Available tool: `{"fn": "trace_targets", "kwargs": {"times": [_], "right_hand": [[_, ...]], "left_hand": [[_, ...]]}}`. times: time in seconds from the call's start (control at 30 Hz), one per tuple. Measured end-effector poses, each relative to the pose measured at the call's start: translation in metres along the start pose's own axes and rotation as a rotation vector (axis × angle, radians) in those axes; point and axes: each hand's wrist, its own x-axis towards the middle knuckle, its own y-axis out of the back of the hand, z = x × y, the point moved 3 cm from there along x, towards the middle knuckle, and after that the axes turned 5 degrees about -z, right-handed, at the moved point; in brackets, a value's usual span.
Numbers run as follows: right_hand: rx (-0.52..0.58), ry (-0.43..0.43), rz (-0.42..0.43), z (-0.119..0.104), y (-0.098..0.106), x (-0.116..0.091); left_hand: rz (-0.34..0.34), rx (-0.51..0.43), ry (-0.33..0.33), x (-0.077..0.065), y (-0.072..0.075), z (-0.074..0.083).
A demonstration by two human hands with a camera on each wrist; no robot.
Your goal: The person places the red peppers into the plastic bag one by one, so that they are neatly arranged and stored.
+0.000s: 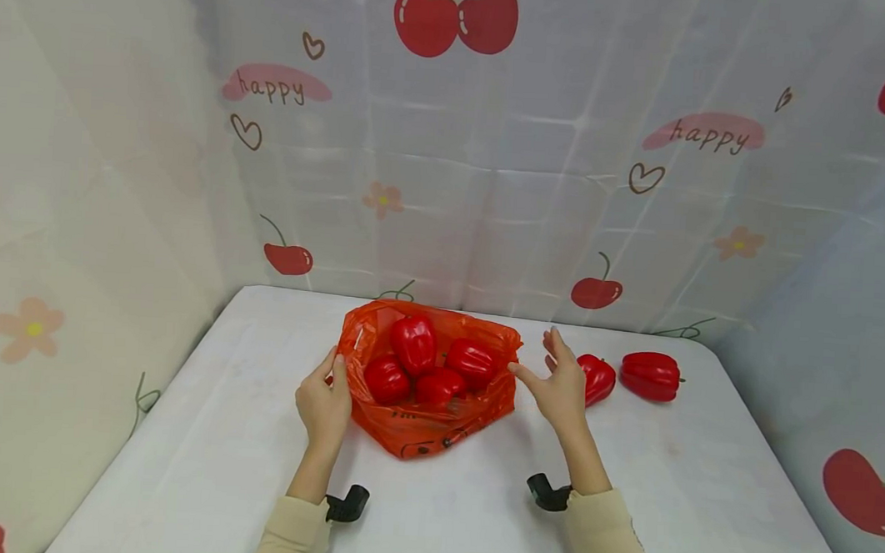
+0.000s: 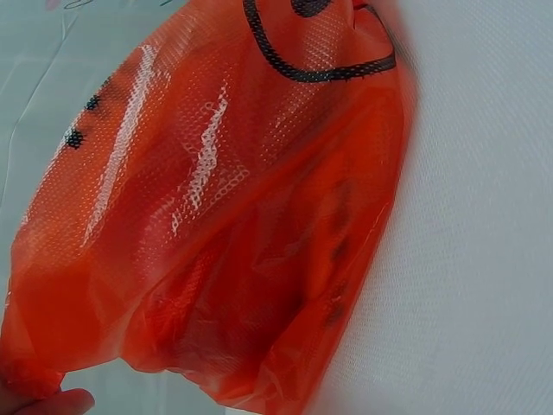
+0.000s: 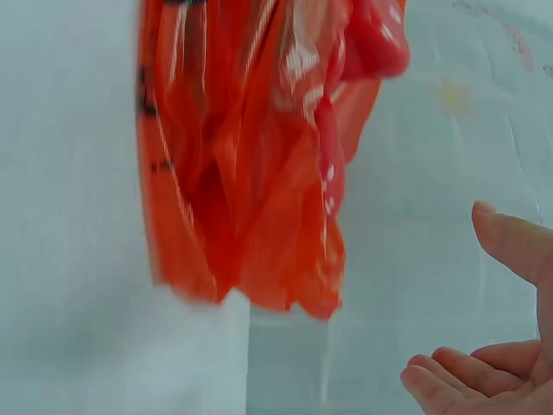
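An orange-red plastic bag [image 1: 422,434] lies on the table with its mouth spread, and several red bell peppers [image 1: 414,344] sit inside it. My left hand [image 1: 325,404] pinches the bag's left rim between thumb and fingers; in the left wrist view the fingertips [image 2: 65,403] meet the bag's edge. Just off the bag's right side is my right hand [image 1: 560,387], thumb and fingers spread and nothing held. The right wrist view shows a gap between that hand [image 3: 492,346] and the bag [image 3: 242,190]. Partly behind it is a red bell pepper [image 1: 597,379].
Another red bell pepper [image 1: 651,376] lies further right on the white table [image 1: 709,483]. A hanging cloth [image 1: 485,178] printed with cherries and hearts stands behind the table's back edge. Black wrist mounts [image 1: 348,504] are worn on both forearms.
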Motion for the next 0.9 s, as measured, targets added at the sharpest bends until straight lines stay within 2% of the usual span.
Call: {"fn": "trace_targets", "kwargs": {"times": [0.27,0.43,0.67,0.9], "right_hand": [[-0.087,-0.063,0.171,0.024,0.033,-0.002],[-0.104,-0.138,0.227,0.036,0.045,-0.006],[-0.108,-0.229,0.204,0.057,0.055,-0.008],[-0.112,-0.267,0.179,0.077,0.056,-0.010]], "left_hand": [[-0.007,-0.005,0.001,0.000,-0.001,0.000],[-0.014,-0.003,0.004,-0.001,-0.001,-0.001],[-0.017,-0.001,0.014,0.000,-0.001,-0.001],[-0.016,-0.007,0.018,-0.001,-0.001,0.000]]}}
